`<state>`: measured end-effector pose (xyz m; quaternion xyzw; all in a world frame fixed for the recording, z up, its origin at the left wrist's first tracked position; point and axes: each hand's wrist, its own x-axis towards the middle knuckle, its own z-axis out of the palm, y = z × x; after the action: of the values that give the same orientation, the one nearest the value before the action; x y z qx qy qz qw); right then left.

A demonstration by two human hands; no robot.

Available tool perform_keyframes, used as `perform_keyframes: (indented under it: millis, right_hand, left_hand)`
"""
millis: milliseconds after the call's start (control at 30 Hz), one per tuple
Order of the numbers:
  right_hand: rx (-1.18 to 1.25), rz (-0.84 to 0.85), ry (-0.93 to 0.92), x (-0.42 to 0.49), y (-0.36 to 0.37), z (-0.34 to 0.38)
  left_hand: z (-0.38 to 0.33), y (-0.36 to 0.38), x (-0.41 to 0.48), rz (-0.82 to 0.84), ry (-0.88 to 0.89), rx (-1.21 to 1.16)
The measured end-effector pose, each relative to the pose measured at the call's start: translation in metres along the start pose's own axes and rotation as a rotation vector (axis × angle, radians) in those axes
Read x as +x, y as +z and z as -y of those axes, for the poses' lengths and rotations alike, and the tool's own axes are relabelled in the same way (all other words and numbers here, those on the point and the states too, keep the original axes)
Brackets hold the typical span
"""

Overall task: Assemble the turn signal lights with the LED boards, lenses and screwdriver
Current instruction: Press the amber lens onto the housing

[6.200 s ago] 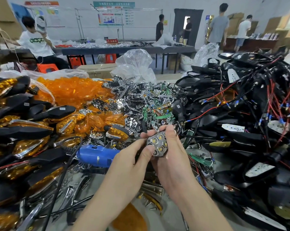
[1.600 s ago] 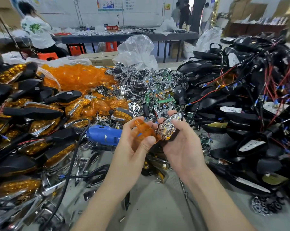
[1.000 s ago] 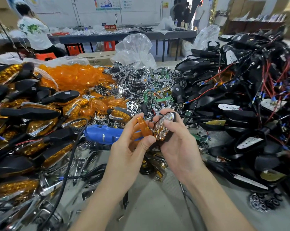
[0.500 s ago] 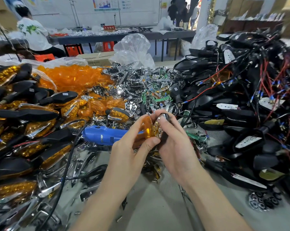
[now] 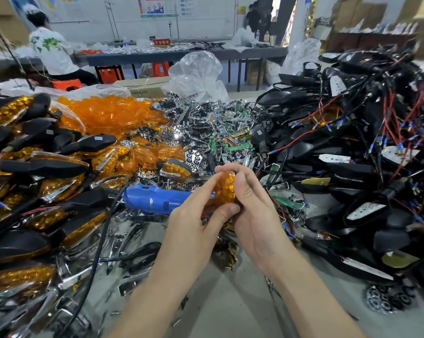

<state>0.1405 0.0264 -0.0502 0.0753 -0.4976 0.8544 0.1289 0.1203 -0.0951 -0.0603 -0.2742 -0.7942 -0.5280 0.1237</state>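
Left hand (image 5: pixel 194 220) and right hand (image 5: pixel 255 215) together pinch the orange lens (image 5: pixel 227 189); screwdriver (image 5: pixel 152 202) untouched, so fastening likely remains.

Inside a small-parts assembly workshop: the near counter (image 5: pixel 230 311) is buried in bulk stock, with a heap of amber lenses (image 5: pixel 113 113), chrome reflectors (image 5: pixel 194 157), green LED boards (image 5: pixel 240 145) and black housings (image 5: pixel 352 142) trailing red wires. A blue electric screwdriver (image 5: pixel 152 200) lies among them. Behind, a worker in a white shirt (image 5: pixel 52 52) sits at a long counter (image 5: pixel 181 56) strewn with more parts, below printed wall posters (image 5: pixel 162 6), near a cardboard box (image 5: pixel 142 85) and clear plastic bags (image 5: pixel 196 74).
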Motion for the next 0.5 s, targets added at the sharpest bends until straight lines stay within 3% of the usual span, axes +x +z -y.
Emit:
perform_keyframes:
  millis: [267,500]
  right_hand:
    - [-0.317,0.006,-0.146,-0.0007,0.0019,-0.0076]
    - [-0.44,-0.006,-0.208,-0.0009,0.0048,-0.0071]
  left_hand:
    - [0.004,-0.0021,-0.0025,-0.002,-0.023,0.019]
    - [0.0006,-0.0012,0.0002,0.006,-0.002,-0.036]
